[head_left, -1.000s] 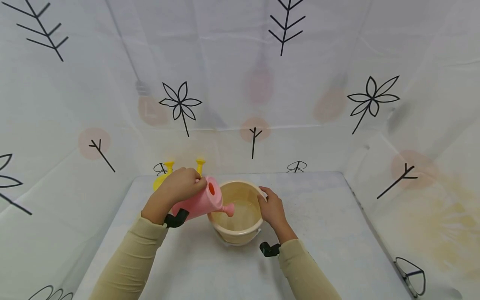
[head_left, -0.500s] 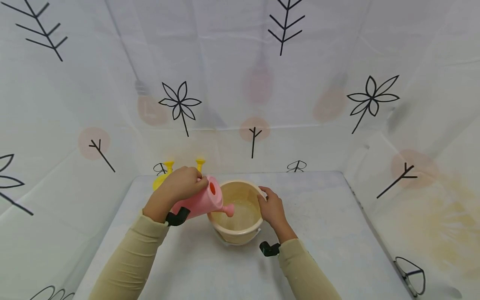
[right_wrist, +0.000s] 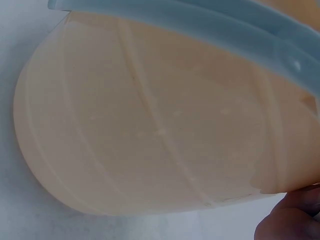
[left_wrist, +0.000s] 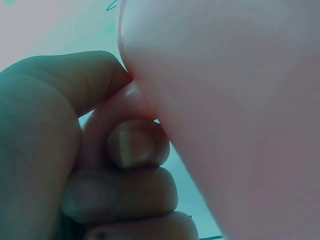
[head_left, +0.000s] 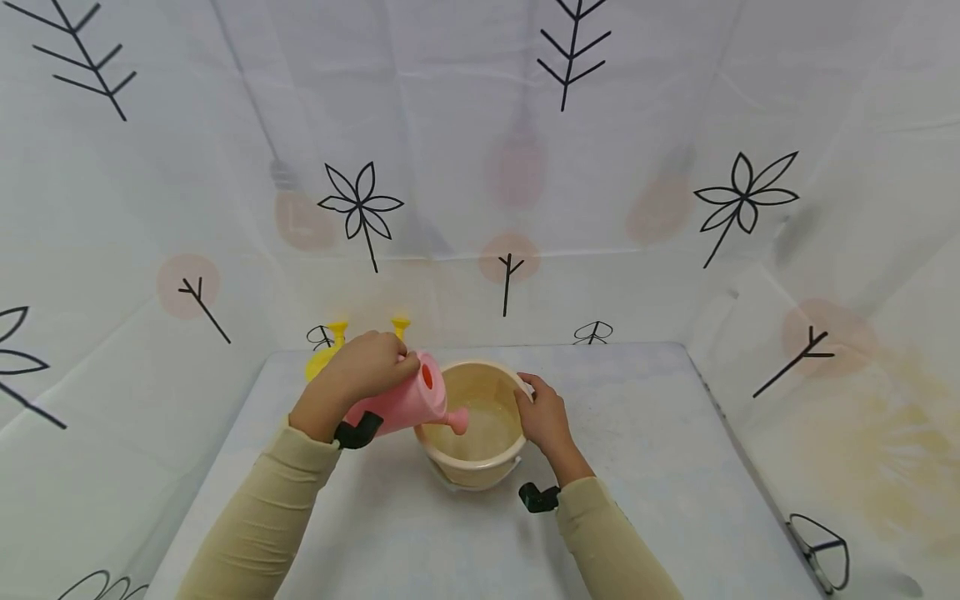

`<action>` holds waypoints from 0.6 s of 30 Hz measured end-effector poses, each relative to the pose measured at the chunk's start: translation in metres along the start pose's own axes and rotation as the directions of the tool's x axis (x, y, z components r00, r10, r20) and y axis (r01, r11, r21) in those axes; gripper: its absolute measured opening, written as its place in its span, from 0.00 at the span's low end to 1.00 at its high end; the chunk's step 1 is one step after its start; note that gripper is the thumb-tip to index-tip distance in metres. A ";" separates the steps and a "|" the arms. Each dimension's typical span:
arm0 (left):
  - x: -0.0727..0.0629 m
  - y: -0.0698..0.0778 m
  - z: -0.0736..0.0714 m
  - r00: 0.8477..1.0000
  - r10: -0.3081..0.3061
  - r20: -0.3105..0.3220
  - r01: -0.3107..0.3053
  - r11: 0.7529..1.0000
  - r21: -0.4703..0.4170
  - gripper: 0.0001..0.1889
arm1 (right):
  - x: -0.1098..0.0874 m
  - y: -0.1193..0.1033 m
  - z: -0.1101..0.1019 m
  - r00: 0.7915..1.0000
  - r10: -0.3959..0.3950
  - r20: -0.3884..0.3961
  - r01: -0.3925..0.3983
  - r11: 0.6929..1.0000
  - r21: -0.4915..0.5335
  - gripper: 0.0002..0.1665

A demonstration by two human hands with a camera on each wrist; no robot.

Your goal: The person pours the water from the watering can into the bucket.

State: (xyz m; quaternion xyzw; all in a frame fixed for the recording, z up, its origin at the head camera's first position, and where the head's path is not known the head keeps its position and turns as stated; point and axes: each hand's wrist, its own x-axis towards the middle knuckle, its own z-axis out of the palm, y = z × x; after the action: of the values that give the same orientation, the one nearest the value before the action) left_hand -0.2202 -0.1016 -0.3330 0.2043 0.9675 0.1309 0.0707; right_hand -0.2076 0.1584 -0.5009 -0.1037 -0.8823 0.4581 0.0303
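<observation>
My left hand (head_left: 363,364) grips the handle of a pink watering can (head_left: 397,407). In the left wrist view, the fingers curl round the pink handle (left_wrist: 115,112) beside the can's broad wall. The can is tilted, its spout (head_left: 456,420) pointing right over the mouth of a cream bucket (head_left: 480,475). My right hand (head_left: 544,417) holds the bucket's right rim, thumb toward the inside and fingers round the outside. In the right wrist view, the bucket's ribbed side (right_wrist: 150,125) fills most of the picture, with a pale handle (right_wrist: 200,22) across the top.
Behind my left hand stands a yellow object (head_left: 318,364), mostly hidden, with yellow flared tips (head_left: 401,323) showing above it. The white table (head_left: 637,433) is bounded by patterned cloth walls at the back and sides. Both wrists carry small black cameras (head_left: 538,498).
The left hand and the watering can's top have shifted slightly right, the can tipping a little more. The spout stays over the bucket; the right hand and bucket have not moved.
</observation>
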 end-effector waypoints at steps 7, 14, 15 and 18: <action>0.002 0.001 -0.001 1.000 -0.019 0.019 0.019 1.000 -0.004 0.18 | 0.000 0.000 0.000 1.000 -0.012 -0.006 0.012 1.000 0.004 0.24; 0.002 0.005 -0.004 0.999 -0.025 0.034 0.025 1.000 -0.006 0.17 | 0.000 0.000 0.000 1.000 -0.007 -0.009 0.007 1.000 -0.005 0.24; 0.002 0.006 -0.004 0.999 -0.024 0.035 0.024 1.000 -0.002 0.17 | 0.000 0.000 0.000 1.000 -0.007 -0.009 0.007 1.000 -0.006 0.24; 0.003 0.007 -0.004 0.999 -0.027 0.040 0.026 1.000 0.009 0.17 | 0.000 -0.001 0.001 1.000 -0.009 -0.010 0.009 1.000 -0.008 0.24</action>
State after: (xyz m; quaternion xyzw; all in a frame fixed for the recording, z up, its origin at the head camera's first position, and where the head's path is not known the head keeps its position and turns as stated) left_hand -0.2211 -0.0950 -0.3271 0.1943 0.9691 0.1216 0.0909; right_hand -0.2081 0.1577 -0.5008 -0.1024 -0.8844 0.4538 0.0362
